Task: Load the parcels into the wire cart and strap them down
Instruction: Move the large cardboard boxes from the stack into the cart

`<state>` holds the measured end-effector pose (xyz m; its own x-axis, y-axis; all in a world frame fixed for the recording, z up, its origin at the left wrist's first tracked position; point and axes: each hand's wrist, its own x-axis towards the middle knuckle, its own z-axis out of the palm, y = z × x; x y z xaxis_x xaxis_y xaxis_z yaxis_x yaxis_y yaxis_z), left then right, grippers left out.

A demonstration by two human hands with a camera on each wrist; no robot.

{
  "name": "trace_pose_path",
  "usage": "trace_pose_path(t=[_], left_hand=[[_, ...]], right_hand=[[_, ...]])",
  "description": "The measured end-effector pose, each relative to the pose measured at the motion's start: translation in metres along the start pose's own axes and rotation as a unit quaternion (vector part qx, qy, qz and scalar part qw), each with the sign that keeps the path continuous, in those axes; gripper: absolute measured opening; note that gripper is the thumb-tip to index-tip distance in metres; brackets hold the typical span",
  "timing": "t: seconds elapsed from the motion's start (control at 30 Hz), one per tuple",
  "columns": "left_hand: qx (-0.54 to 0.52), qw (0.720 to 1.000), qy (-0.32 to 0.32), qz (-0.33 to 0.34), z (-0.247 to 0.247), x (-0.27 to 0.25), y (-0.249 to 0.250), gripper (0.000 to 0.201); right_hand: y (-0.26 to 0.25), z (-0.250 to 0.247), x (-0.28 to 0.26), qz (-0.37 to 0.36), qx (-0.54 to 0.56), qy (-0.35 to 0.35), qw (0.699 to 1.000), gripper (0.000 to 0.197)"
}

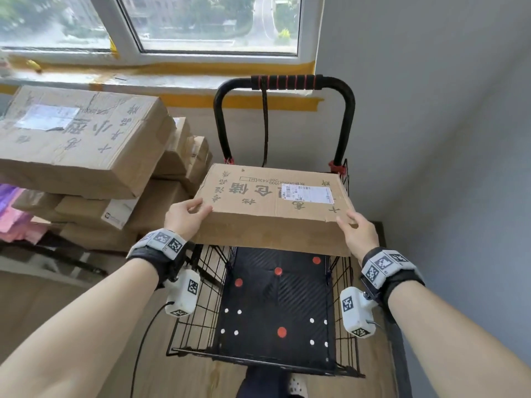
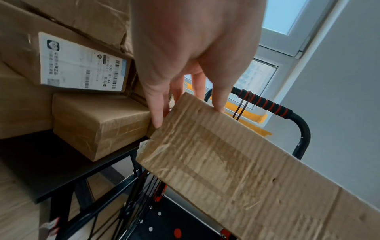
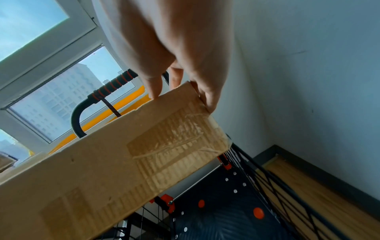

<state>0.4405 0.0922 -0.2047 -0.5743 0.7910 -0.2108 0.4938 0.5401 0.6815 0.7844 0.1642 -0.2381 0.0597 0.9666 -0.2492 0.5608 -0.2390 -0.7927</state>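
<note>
In the head view, two bare forearms reach up from the bottom corners of the frame, each with a black wrist strap carrying a white camera block. The left hand (image 1: pixel 188 218) holds the near left corner of a flat cardboard parcel (image 1: pixel 273 208), thumb on top; the right hand (image 1: pixel 359 235) holds the near right corner the same way. The parcel sits in the middle of the frame, held above the wire cart (image 1: pixel 201 297), whose black floor with red and white dots shows below it. The cart's black handle (image 1: pixel 284 82) with red rings rises in the upper middle, a dark strap (image 1: pixel 265 124) hanging from it. A stack of boxes (image 1: pixel 86 145) fills the left side, under a window (image 1: pixel 172 24).

In the left wrist view, the left hand (image 2: pixel 191 48) fills the top centre, its fingers (image 2: pixel 157 112) curled over the parcel's (image 2: pixel 236 170) corner in a close grip. Boxes (image 2: pixel 98 123) rest on a dark counter (image 2: pixel 61 170) at left.

In the right wrist view, the right hand (image 3: pixel 174 40) comes down from the top, fingers (image 3: pixel 209 97) pinching the parcel's (image 3: pixel 123 162) upper corner. The cart's dotted floor (image 3: pixel 226 211) lies at lower right.
</note>
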Motion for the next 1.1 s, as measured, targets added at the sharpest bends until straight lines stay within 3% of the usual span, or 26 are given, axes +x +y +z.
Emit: trace_pose_path(t=[0.27,0.77,1.1], left_hand=[[-0.038,0.998,-0.040,-0.021,0.016,0.022,0.005,0.069],[0.062,0.987,-0.133,-0.063,0.060,0.051,-0.049,0.047],[0.161,0.963,-0.203,-0.076,0.102,0.059,-0.071,0.042]], right_hand=[[0.014,0.005,0.015,0.084,0.080,0.027,0.993,0.046],[0.034,0.045,0.026,0.157,0.019,-0.011,0.987,0.038],[0.047,0.064,0.032,0.152,-0.046,-0.038,0.987,0.041]])
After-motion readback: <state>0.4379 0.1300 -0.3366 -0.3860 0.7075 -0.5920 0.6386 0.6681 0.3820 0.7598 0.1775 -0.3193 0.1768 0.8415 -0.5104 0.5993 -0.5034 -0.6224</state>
